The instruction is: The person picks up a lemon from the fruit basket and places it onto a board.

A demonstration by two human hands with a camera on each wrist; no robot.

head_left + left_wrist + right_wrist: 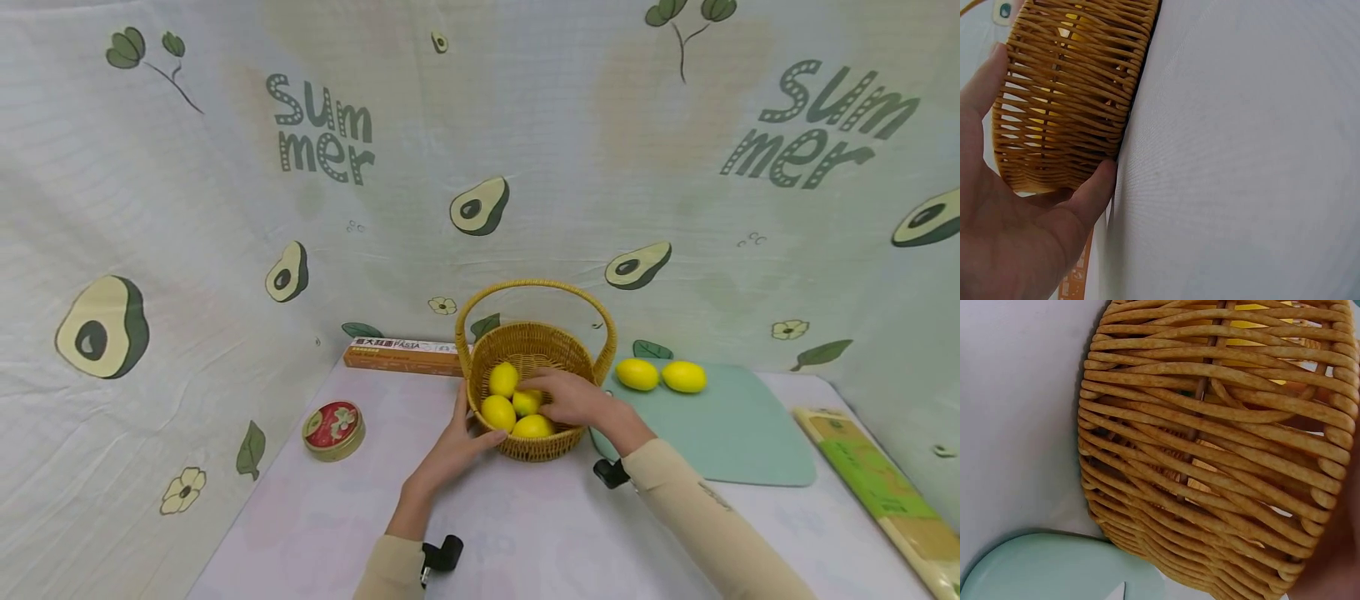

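A wicker basket (534,346) with a hoop handle stands mid-table and holds several yellow lemons. My right hand (536,398) reaches over the rim, its fingers curled on a lemon (526,404) in the middle of the pile. My left hand (468,425) cups the basket's left wall, thumb on the front. In the left wrist view the palm (1016,231) lies against the weave of the basket (1066,94). The right wrist view is filled by the basket (1210,456), with yellow showing through the gaps. Two more lemons (637,374) (683,377) lie on the mint mat (720,433).
A long pasta box (401,354) lies against the backdrop behind the basket. A round red tin (333,429) sits at the left, and a flat green and tan pack (877,483) lies along the right edge. Printed cloth walls close in the table on three sides.
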